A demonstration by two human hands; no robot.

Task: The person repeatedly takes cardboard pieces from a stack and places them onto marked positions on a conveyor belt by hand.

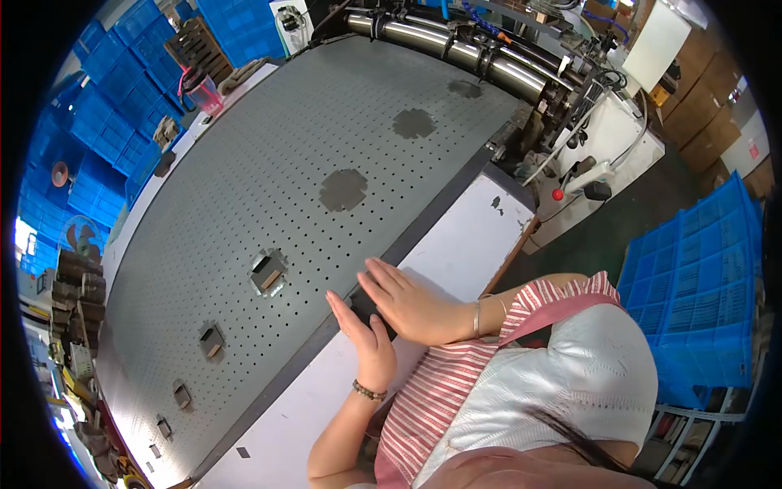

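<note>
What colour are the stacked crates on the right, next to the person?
Blue. The stacked crates show best at the right edge of the head view.
</note>
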